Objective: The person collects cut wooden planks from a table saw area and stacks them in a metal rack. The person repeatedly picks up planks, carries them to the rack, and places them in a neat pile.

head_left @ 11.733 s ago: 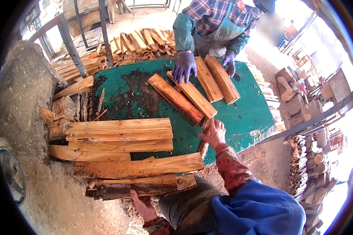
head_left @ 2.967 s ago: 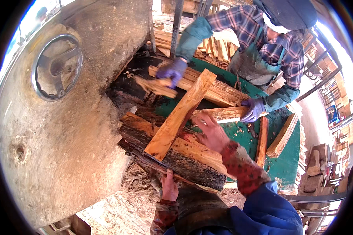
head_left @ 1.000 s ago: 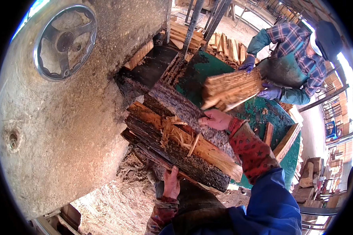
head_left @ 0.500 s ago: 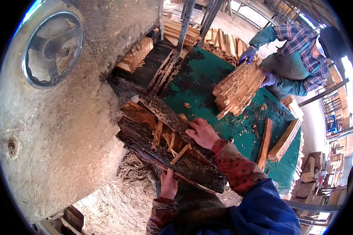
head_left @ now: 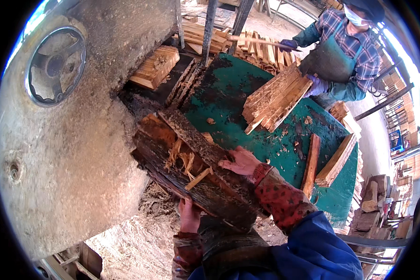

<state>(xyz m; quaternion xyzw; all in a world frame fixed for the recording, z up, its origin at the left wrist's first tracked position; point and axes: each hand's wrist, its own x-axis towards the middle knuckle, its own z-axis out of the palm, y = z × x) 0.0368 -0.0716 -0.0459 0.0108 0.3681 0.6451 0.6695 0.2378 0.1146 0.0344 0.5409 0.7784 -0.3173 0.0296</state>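
Note:
Dark, rough bark-covered wood slabs [head_left: 219, 198] lie together in front of me, with orange inner wood and loose splinters showing between them. Their far-left end sits beside the pale, dirty machine panel. My left hand [head_left: 189, 215] is closed on the near edge, thumb over the top and other fingers hidden beneath. On the far edge, my right hand [head_left: 241, 162] is closed over the upper slab [head_left: 191, 135], its thumb pointing left and some fingertips out of sight. A small splintered stick [head_left: 199, 179] rests across the bark near my left hand.
A green table [head_left: 228, 98] bears loose chips and two wood strips [head_left: 335, 161]. Across it, a masked person holds a long stick [head_left: 261, 41] in one gloved hand, the other on a plank stack [head_left: 277, 98]. A handwheel [head_left: 56, 65] juts from the panel [head_left: 93, 154]. Sawdust covers the floor.
The other person has straightened up, lifted one gloved hand off the plank stack and now holds a long stick. Both my hands keep their hold on the slabs; the view has shifted slightly.

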